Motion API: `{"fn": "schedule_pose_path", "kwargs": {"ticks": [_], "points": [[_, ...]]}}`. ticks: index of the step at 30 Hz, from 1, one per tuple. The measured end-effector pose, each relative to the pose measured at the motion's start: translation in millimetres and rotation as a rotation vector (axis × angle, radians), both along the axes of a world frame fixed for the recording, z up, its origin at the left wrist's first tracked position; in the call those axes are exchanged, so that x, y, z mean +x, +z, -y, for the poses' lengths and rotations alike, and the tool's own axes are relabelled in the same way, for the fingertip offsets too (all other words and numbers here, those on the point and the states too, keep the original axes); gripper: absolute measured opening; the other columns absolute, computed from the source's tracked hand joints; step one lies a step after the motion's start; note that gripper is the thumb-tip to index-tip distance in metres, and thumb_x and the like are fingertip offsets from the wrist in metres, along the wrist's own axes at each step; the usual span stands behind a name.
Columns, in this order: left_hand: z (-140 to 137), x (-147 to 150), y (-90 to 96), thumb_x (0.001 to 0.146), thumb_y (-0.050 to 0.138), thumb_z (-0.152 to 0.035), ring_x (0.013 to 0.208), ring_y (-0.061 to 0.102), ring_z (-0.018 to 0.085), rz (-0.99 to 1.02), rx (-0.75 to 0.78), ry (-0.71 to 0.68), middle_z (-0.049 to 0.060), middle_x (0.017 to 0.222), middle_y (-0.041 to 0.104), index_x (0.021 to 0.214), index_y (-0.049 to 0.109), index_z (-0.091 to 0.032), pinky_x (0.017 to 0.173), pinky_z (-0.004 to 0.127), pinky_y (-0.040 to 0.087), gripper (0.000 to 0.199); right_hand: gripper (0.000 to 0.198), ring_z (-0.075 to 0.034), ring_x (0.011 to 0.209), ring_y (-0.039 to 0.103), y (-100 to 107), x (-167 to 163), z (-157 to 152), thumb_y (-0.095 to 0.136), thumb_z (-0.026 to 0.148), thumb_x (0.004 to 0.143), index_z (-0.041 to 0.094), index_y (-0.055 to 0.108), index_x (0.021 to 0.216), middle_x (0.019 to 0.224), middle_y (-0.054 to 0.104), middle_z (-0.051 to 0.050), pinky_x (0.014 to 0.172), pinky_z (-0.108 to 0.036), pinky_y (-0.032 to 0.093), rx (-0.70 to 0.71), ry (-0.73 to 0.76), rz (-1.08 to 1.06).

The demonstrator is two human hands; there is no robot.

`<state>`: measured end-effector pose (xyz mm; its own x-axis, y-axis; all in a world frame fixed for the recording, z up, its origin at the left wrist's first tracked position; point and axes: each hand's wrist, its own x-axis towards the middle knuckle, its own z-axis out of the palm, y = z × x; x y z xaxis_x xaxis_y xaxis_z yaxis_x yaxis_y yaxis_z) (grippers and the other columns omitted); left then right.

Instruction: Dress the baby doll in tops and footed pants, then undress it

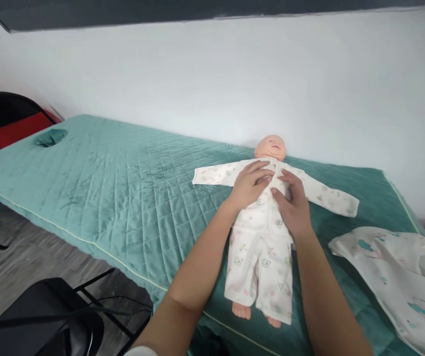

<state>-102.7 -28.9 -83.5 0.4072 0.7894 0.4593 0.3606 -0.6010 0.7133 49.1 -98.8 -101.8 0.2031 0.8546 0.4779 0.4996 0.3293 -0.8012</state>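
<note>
So there's one baby doll [272, 146] lying face up on a teal quilted table [123, 183], over toward the right end and close to the far wall. It's in one white printed onesie [262, 252], sleeves spread out left and right, two bare feet poking out near the table's near edge.

Both of the person's hands are on the doll's chest. The left hand [248, 185] lies flat with fingers loosely spread, fingertips at the front seam just below the neck. The right hand [294, 205] sits just beside it, fingers curled in a bit toward the same seam. Can't tell whether either one is actually pinching fabric or a snap, looks more like pressing.

What could go wrong, just guessing: the doll's feet are right at the near edge, so a tug toward the person could slide it off. Pulling unevenly on the front could also bunch up the cloth or twist the doll sideways.

Count: one doll, one onesie on it, one more printed cloth [401, 282] lying loose on the right, one dark chair [42, 316] near left, two hands.
</note>
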Motion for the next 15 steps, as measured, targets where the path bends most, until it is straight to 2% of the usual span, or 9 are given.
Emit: {"fn": "schedule_pose_path", "kwargs": {"ticks": [6, 10, 15], "points": [[-2.2, -1.8, -4.6, 0.098, 0.054, -0.031, 0.138, 0.050, 0.018, 0.022, 0.031, -0.007, 0.005, 0.142, 0.061, 0.110, 0.073, -0.024, 0.123, 0.038, 0.036, 0.023, 0.024, -0.024, 0.138, 0.049, -1.6, -4.3, 12.1, 0.062, 0.036, 0.092, 0.027, 0.068, 0.114, 0.146, 0.056, -0.006, 0.119, -0.049, 0.036, 0.022, -0.043, 0.022], [-2.4, -2.0, -3.9, 0.099, 0.052, -0.032, 0.138, 0.050, 0.018, 0.012, 0.028, -0.011, 0.005, 0.143, 0.061, 0.111, 0.072, -0.025, 0.122, 0.038, 0.037, 0.025, 0.026, -0.025, 0.138, 0.050, 0.5, -6.0, 12.1, 0.062, 0.038, 0.092, 0.028, 0.070, 0.115, 0.147, 0.056, -0.006, 0.117, -0.050, 0.039, -0.031, -0.069, -0.002], [-2.6, -2.7, -3.8, 0.099, 0.051, -0.034, 0.140, 0.049, 0.019, 0.004, 0.027, -0.009, 0.004, 0.144, 0.060, 0.112, 0.072, -0.026, 0.122, 0.039, 0.037, 0.026, 0.029, -0.026, 0.137, 0.052, -1.4, -5.8, 11.8, 0.060, 0.040, 0.093, 0.028, 0.071, 0.118, 0.146, 0.056, -0.006, 0.113, -0.050, 0.045, -0.016, -0.087, 0.000]]}}
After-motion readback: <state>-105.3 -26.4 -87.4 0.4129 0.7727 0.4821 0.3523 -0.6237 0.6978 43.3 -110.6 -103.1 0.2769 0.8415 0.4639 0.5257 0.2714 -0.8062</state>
